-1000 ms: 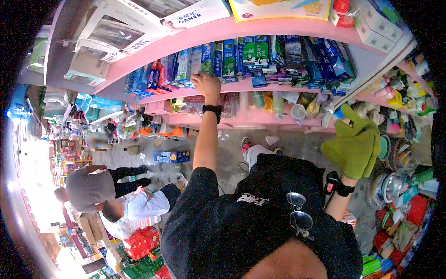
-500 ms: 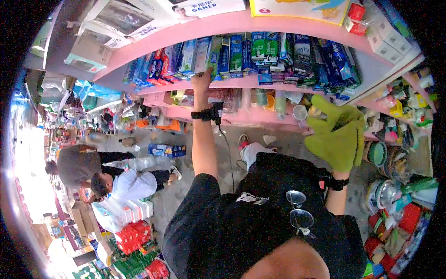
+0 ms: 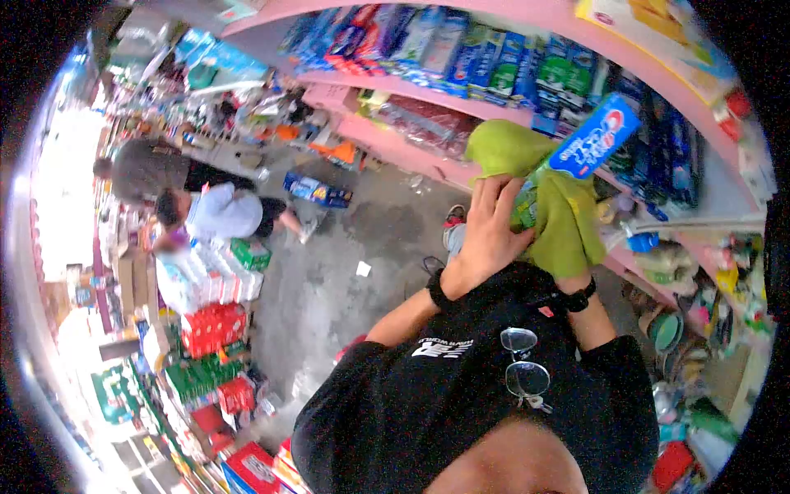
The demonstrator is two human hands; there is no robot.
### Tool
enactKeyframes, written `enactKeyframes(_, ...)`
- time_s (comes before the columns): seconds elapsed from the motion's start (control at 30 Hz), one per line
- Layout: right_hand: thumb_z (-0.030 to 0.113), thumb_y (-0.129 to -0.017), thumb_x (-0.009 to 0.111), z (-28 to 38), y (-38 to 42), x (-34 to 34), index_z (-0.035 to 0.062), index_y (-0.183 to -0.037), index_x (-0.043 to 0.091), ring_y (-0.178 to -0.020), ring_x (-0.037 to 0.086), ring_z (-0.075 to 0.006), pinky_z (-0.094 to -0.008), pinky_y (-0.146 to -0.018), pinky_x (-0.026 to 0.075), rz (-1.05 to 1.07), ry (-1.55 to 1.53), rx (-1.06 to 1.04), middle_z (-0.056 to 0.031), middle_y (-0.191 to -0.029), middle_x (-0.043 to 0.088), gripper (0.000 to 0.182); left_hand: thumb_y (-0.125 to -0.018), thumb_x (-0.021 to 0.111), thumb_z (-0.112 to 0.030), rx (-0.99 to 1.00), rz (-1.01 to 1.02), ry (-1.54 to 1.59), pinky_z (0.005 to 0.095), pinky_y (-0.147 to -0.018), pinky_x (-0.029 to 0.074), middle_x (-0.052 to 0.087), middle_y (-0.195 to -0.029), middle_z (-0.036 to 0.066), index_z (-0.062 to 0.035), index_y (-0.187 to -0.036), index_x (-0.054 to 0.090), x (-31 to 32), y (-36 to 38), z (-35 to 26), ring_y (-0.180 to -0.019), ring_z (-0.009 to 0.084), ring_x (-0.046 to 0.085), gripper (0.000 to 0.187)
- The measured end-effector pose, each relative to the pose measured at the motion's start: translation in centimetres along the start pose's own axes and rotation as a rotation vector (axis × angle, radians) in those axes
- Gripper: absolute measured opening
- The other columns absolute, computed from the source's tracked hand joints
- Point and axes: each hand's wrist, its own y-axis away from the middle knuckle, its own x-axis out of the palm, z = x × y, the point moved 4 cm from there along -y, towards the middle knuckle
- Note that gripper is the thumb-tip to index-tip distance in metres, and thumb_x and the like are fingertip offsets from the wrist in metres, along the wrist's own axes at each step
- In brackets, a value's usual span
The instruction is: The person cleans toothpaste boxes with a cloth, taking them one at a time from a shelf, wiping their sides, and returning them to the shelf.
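Observation:
My left hand (image 3: 491, 226) is closed on a blue and green toothpaste box (image 3: 594, 138) with white lettering and a red mark. The box slants up to the right, its lower end against a green cloth (image 3: 568, 226). That cloth wraps my right hand, whose fingers are hidden under it; only the wrist with a black band shows. Both hands are together in front of my chest. Beyond them, a pink shelf (image 3: 461, 105) bears rows of toothpaste boxes (image 3: 504, 64), mostly blue, green and red.
A lower shelf holds packaged goods (image 3: 420, 123). On the floor lies a blue carton (image 3: 317, 190). Two people (image 3: 218, 212) are at the left beside stacked packs (image 3: 216, 329). Basins and other goods (image 3: 666, 331) stand at the right.
My left hand has come down from the shelf and now holds a toothpaste box against the green cloth. The cloth has moved up and left. The view has turned.

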Motion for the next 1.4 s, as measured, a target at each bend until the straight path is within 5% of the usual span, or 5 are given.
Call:
enactKeyframes(0.4, 0.010, -0.081, 0.055, 2.6, -2.3, 1.1, 0.0023, -0.128, 0.037, -0.117, 0.040, -0.0252, -0.0347, -0.100, 0.030, 0.075, 0.454, -0.403, -0.0108, -0.127, 0.043, 0.050, -0.048, 0.073, -0.003, 0.040, -0.188, -0.012, 0.0357, -0.075, 0.045, 0.047, -0.105, 0.018, 0.0011, -0.115, 0.047, -4.5, -0.2, 0.4, -0.094, 0.0324, 0.050, 0.072)
enactKeyframes(1.03, 0.013, -0.087, 0.049, 8.1, -5.5, -0.2, 0.0030, -0.128, 0.036, -0.114, 0.043, -0.0256, -0.0357, -0.096, 0.036, 0.119, 0.327, 0.235, -0.0131, -0.128, 0.041, 0.044, -0.056, 0.079, -0.015, 0.064, 0.304, 0.368, 0.0365, -0.083, 0.044, 0.054, -0.105, 0.016, -0.0048, -0.124, 0.043, -6.7, -7.2, 6.5, -0.095, 0.0334, 0.054, 0.077)
enactKeyframes(1.13, 0.018, -0.085, 0.053, 4.9, -3.6, -1.4, 0.0021, -0.124, 0.040, -0.110, 0.047, -0.0275, -0.0388, -0.090, 0.041, -0.362, -1.065, 0.464, -0.0158, -0.123, 0.045, 0.044, -0.061, 0.079, -0.014, -0.152, 0.451, 0.622, 0.0347, -0.083, 0.046, 0.055, -0.108, 0.010, -0.0059, -0.123, 0.044, -6.7, -6.6, 8.4, -0.097, 0.0235, 0.055, 0.072)
enactKeyframes(1.23, 0.019, -0.088, 0.049, 9.2, -5.9, -0.2, 0.0034, -0.126, 0.036, -0.106, 0.048, -0.0255, -0.0376, -0.088, 0.042, -0.213, 0.631, 0.231, -0.0137, -0.121, 0.046, 0.044, -0.064, 0.077, -0.010, -0.271, 0.595, 0.812, 0.0341, -0.082, 0.046, 0.054, -0.113, 0.006, -0.0072, -0.125, 0.041, -5.3, -6.6, 9.3, -0.100, 0.0162, 0.053, 0.071)
enactKeyframes(1.4, 0.016, -0.081, 0.055, 9.0, -2.7, 5.2, 0.0010, -0.115, 0.049, -0.106, 0.048, -0.0311, -0.0408, -0.092, 0.038, -0.288, 0.282, 0.496, -0.0152, -0.115, 0.052, 0.038, -0.068, 0.074, -0.008, -0.214, 0.648, 0.771, 0.0311, -0.083, 0.046, 0.052, -0.116, 0.008, -0.0061, -0.124, 0.040, -4.8, -6.5, 9.9, -0.105, 0.0171, 0.051, 0.066)
